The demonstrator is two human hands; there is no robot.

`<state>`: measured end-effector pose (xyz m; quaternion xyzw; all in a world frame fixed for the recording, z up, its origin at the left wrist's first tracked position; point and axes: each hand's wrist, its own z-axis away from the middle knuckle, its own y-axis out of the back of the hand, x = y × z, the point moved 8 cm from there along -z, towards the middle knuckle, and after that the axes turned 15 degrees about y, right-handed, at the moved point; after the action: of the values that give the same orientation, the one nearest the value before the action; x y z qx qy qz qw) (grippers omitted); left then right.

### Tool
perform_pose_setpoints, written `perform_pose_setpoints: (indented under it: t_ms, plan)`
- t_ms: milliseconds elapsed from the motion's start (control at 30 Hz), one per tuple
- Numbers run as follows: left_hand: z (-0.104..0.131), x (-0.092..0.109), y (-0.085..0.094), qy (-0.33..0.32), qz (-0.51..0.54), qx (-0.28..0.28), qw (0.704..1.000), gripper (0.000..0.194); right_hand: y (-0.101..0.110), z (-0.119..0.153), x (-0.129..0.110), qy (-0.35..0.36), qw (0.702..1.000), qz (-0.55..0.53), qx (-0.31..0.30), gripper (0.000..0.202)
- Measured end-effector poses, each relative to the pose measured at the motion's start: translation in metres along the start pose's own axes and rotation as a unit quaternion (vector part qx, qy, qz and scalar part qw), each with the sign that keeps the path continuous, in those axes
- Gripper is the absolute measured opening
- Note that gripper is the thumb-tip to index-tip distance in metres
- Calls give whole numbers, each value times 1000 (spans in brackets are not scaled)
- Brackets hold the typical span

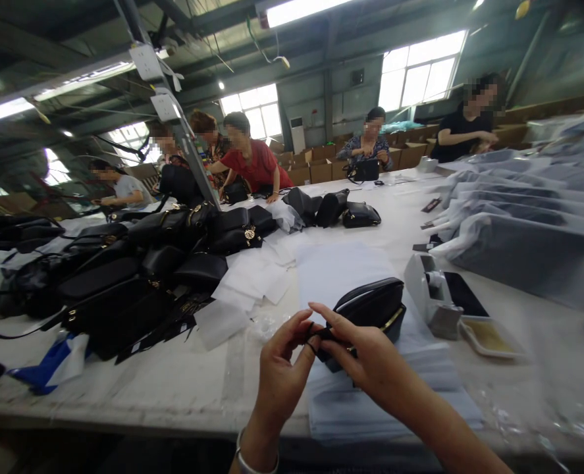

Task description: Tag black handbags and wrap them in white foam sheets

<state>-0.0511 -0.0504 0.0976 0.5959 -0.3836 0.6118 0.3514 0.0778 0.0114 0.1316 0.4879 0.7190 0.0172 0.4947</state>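
Observation:
A small black handbag (365,301) with a gold zip along its side rests on a stack of pale sheets (344,266). At its near left end, a thin black strap (316,334) is bent into a loop between my hands. My left hand (282,362) pinches this loop with its thumb and fingers. My right hand (371,359) closes on the same strap from the other side, right beside the bag, and covers part of the bag's near side. What fastens the strap to the bag is hidden behind my fingers.
Black bags (108,283) are heaped on the left, near loose white paper (255,276). A tape dispenser (432,299) and a shallow dish (492,337) stand right; wrapped bags (529,250) line the far right. A blue-handled object (49,368) lies front left. Several people work across the table.

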Motion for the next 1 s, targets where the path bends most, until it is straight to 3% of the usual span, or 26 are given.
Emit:
perform_pose_setpoints:
  t_ms: [167, 333, 500, 667, 800, 900, 1000]
  plan:
    - [-2, -8, 0, 37, 68, 12, 997, 42, 1, -5, -1, 1, 999, 29, -25, 58]
    - [-2, -5, 3, 29, 47, 28, 998, 36, 0, -10, -1, 1, 997, 54, -59, 60]
    - [-2, -7, 6, 29, 73, 29, 996, 44, -1, -10, 7, -12, 998, 32, -53, 58]
    - [0, 6, -2, 12, -30, 14, 999, 39, -4, -13, 2, 2, 995, 40, -90, 67]
    - [6, 21, 3, -1, -128, 21, 992, 36, 18, -15, -7, 51, 994, 34, -87, 56]
    - [14, 22, 22, -8, -173, 78, 982, 34, 53, -15, 3, 99, 980, 171, -6, 37]
    - [25, 10, 45, 8, -186, 141, 972, 35, 64, -12, 34, 105, 948, 301, -23, 35]
